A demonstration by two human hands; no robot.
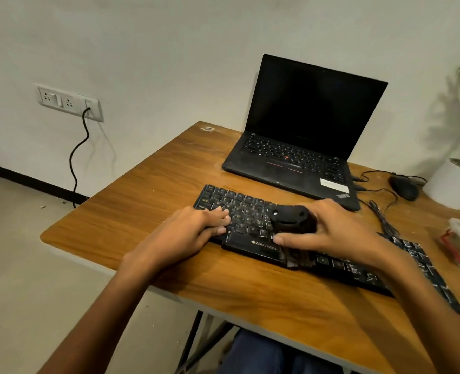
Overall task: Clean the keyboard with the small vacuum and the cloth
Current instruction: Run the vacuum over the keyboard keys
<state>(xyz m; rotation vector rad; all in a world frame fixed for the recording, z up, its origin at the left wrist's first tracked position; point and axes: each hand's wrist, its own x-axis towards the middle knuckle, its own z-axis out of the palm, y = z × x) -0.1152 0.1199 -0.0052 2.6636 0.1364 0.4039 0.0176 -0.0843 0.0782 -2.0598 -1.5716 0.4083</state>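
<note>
Desk (148, 184), wood. Keyboard (253, 233) lies mid-desk, slanting from ten o'clock down to four o'clock, with the laptop (301, 147) at twelve o'clock of it. We judge the vacuuming step is in hand. Our left hand (193, 230) curls over the keyboard's left end, bracing it. Our right hand (339, 233) grips the vacuum (291, 218), set on the middle keys. Next move calls for a steady sweep along the rows. Keys look dusty, smeared pale. No cloth that we can make out.
</note>
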